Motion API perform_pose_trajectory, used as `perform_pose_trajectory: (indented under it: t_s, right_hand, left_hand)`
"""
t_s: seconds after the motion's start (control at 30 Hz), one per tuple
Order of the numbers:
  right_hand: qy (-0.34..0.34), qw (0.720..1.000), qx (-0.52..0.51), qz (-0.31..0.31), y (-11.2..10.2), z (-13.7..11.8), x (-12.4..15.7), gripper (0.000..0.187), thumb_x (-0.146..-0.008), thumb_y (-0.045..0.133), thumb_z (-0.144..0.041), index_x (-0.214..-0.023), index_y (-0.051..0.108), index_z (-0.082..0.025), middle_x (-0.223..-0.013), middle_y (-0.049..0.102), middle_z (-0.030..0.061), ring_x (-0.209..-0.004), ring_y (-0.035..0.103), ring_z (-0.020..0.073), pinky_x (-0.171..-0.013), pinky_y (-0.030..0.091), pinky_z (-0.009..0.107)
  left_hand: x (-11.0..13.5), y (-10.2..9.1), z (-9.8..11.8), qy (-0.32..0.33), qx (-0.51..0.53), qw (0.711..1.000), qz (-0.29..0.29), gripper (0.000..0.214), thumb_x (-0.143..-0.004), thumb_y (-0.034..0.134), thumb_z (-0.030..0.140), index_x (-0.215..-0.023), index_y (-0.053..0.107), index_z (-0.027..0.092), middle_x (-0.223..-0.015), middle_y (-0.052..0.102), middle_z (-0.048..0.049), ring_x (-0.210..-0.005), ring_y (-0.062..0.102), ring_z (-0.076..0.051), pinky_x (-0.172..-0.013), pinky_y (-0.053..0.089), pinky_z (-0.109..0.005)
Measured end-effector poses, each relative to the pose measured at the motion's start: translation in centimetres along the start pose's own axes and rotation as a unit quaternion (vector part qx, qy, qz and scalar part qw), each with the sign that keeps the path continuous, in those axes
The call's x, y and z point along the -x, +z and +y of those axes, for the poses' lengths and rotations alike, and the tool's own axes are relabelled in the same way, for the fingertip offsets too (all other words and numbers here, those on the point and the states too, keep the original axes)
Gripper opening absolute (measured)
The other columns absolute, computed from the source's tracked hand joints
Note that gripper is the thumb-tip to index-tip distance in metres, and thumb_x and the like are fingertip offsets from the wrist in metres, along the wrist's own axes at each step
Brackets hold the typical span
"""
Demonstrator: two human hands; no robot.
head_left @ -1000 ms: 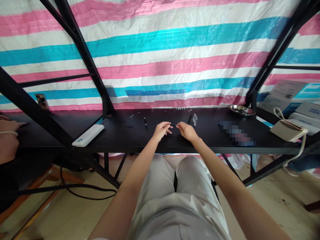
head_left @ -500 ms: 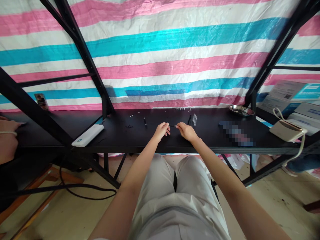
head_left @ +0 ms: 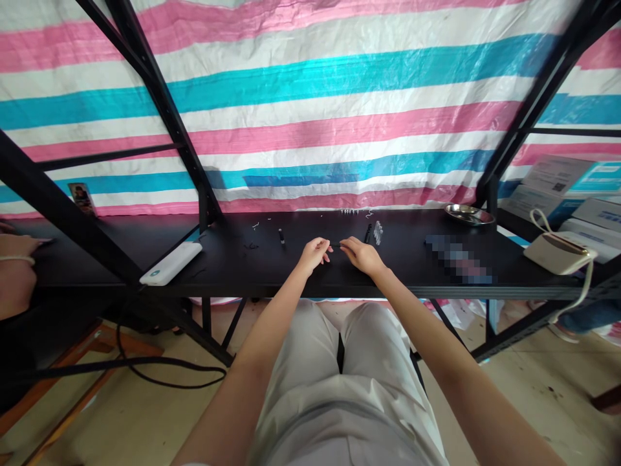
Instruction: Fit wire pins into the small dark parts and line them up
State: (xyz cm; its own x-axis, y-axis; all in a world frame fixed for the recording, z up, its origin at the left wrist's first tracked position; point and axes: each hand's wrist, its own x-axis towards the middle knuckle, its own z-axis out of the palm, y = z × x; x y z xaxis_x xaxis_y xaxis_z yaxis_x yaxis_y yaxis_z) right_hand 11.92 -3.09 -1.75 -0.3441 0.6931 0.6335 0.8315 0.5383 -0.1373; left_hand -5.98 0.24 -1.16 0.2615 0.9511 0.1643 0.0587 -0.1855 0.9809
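Over tabletop (head_left: 398, 266): left hand (head_left: 311, 256), right hand (head_left: 361, 255), fingers pinching a dark bit (head_left: 336, 245)
Dark bit: tiny, might ping off if pinched crooked

The slim dark piece (head_left: 336, 245) was too small to identify, its ends hidden by the left hand (head_left: 314, 255) and the right hand (head_left: 363, 254). Pixelation obscured an item (head_left: 460, 260) on the tabletop (head_left: 398, 266). The left edge cut off a co-worker's arm (head_left: 15, 272); the right edge cropped the stacked boxes (head_left: 553, 178). The white scraps (head_left: 255, 225) and dark strands (head_left: 251, 246) were too tiny to make out.
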Motion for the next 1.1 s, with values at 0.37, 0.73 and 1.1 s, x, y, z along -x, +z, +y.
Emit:
perform_pose_trajectory:
  t_s: [0.37, 0.73, 1.1]
  right_hand:
    - [0.020, 0.997, 0.063, 0.037, 0.3, 0.6, -0.3, 0.036, -0.094, 0.031, -0.032, -0.102, 0.062, -0.017, -0.086, 0.057, 0.0095, -0.078, 0.054, 0.0176, -0.071, 0.041, 0.028]
    - [0.019, 0.998, 0.016, -0.054, 0.6, 0.6, 0.0, 0.026, -0.090, 0.041, -0.032, -0.095, 0.063, -0.019, -0.084, 0.063, 0.0048, -0.071, 0.057, 0.0128, -0.059, 0.038, 0.021]
    - [0.410, 0.912, 0.011, 0.014, -0.1, 3.4, 0.1, 0.022, -0.080, 0.050, -0.033, -0.086, 0.066, -0.020, -0.083, 0.069, 0.0068, -0.080, 0.063, 0.0208, -0.070, 0.044, 0.029]
  left_hand:
    - [-0.1, -0.2, -0.5, 0.028, -0.053, 0.996, 0.064, 0.017, -0.080, 0.050, 0.015, -0.097, 0.054, 0.014, -0.083, 0.060, -0.0020, -0.040, 0.051, -0.002, -0.035, 0.032, -0.014]
    - [0.6, 0.2, 0.3, 0.023, -0.050, 0.997, -0.057, 0.018, -0.078, 0.055, 0.017, -0.096, 0.058, 0.013, -0.089, 0.066, -0.0067, -0.044, 0.055, -0.004, -0.040, 0.032, -0.016]
    - [0.1, 0.1, -0.2, -0.004, -0.033, 0.999, -0.019, 0.013, -0.077, 0.058, 0.017, -0.089, 0.057, 0.013, -0.080, 0.065, -0.0040, -0.041, 0.053, -0.003, -0.038, 0.032, -0.014]
